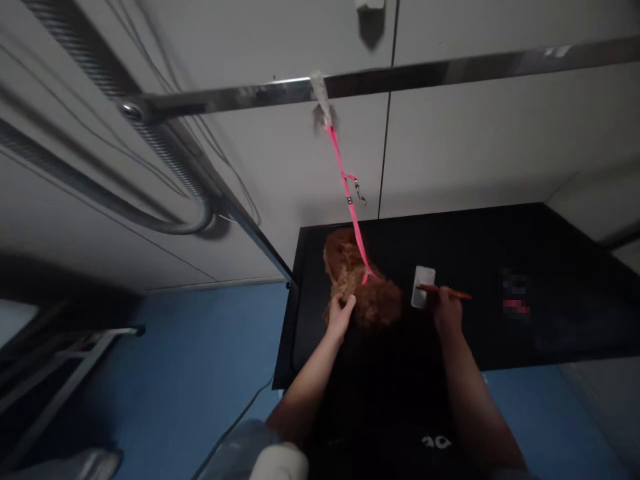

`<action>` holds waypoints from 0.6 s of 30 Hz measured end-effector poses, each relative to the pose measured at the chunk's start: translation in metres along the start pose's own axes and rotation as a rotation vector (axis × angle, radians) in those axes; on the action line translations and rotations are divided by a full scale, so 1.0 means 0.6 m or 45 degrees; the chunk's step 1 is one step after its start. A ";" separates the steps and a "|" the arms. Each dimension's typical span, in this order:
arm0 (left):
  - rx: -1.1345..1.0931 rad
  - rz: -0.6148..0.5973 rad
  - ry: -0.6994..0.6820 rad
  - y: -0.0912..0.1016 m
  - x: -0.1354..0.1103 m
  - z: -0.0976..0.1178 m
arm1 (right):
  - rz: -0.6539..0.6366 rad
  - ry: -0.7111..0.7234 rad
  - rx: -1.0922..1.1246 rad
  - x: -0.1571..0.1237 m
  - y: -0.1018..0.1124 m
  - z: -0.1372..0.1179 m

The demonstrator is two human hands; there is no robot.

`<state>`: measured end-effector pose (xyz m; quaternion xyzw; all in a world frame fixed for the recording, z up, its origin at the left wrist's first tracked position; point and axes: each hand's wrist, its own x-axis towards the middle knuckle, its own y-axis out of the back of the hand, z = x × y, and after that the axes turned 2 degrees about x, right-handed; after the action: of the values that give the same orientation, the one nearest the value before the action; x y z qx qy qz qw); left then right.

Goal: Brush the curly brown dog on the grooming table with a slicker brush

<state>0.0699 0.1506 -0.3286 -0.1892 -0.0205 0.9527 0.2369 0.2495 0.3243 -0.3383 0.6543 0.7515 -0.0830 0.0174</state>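
Note:
A small curly brown dog (375, 303) is on the black table (480, 247), with a pink strap (356, 230) running from its neck up to the metal bar. My left hand (341, 315) is closed on the fur at the dog's near side, thumb towards the right; its other fingers are partly hidden. In my right hand (447, 308) is a slicker brush (425, 277) with a pale rectangular head and an orange-red handle. The brush is to the right of the dog, apart from it.
A metal bar (240, 98) crosses above the table, joined to a slanted post (250, 227) at the left. A grey corrugated hose (170, 227) hangs beside it. A blurred patch (516, 305) covers something on the table's right. Blue floor (200, 340) shows at left.

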 end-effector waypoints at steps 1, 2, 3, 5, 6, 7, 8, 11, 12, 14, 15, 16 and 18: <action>-0.119 -0.049 0.056 -0.012 -0.021 -0.021 | -0.084 0.018 0.166 0.004 -0.016 -0.020; -0.250 -0.128 0.114 -0.025 -0.037 -0.035 | -0.297 -0.013 0.225 0.008 -0.035 -0.038; -0.374 -0.200 0.177 -0.038 -0.048 -0.042 | -0.540 -0.088 0.196 0.010 -0.054 -0.053; -0.564 -0.226 0.247 -0.061 -0.055 -0.045 | -0.914 -0.205 0.059 0.014 -0.086 -0.073; -0.614 -0.166 0.255 -0.070 -0.054 -0.044 | -0.918 -0.194 0.032 0.015 -0.097 -0.079; -0.641 -0.085 0.247 -0.078 -0.050 -0.043 | -0.873 -0.143 0.015 0.017 -0.105 -0.083; -0.650 0.004 0.220 -0.083 -0.046 -0.043 | -0.832 -0.065 -0.003 0.019 -0.109 -0.088; -0.601 0.210 0.182 -0.094 -0.035 -0.047 | -1.069 0.120 -0.186 0.024 -0.111 -0.103; -0.590 0.253 0.190 -0.098 -0.032 -0.049 | -1.139 0.148 -0.262 0.026 -0.112 -0.109; -0.642 0.305 0.169 -0.104 -0.028 -0.050 | -0.996 0.232 -0.324 0.028 -0.117 -0.121; -0.701 0.302 0.141 -0.106 -0.026 -0.049 | -0.868 0.297 -0.316 0.029 -0.120 -0.126; -0.762 0.286 0.119 -0.107 -0.025 -0.048 | -0.812 0.359 -0.305 0.028 -0.123 -0.129; -0.816 0.201 0.153 -0.105 -0.023 -0.045 | -1.015 0.402 -0.339 0.025 -0.127 -0.131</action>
<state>0.1190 0.1988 -0.3405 -0.3108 -0.2904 0.9004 0.0916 0.1786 0.3409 -0.2548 0.3103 0.9425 0.1152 -0.0466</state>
